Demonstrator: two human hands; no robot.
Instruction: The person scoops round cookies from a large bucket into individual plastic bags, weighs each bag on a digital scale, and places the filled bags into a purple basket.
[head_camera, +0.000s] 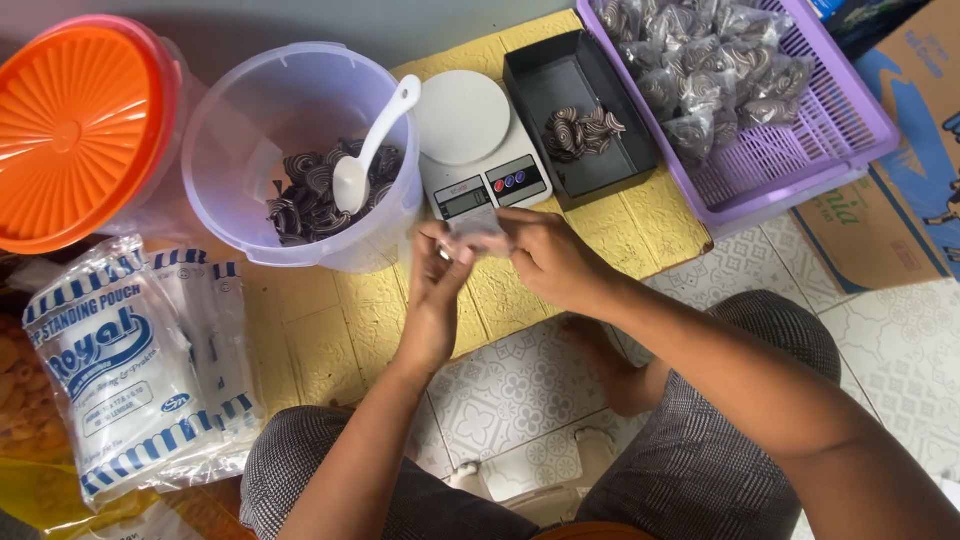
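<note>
From the head camera we see our left hand (437, 290) and right hand (540, 255) both pinching a small clear pouch (476, 232) above the yellow worktop (320, 320), just before the kitchen scale (478, 145) and beside the cookie bucket (300, 150).

Packages, labels and 1 screen on a yellow mat.

At lower left, flat stack of clear pouches (135, 375) with blue-and-white striped edges and a blue label. At upper centre, small grey display (465, 199) on the white scale (478, 143). At upper right, filled clear packets (700, 60) heaped in a purple basket (800, 150). At right edge, brown and blue cardboard box (900, 170). Between both hands, small clear pouch (478, 232), blurred.
</note>
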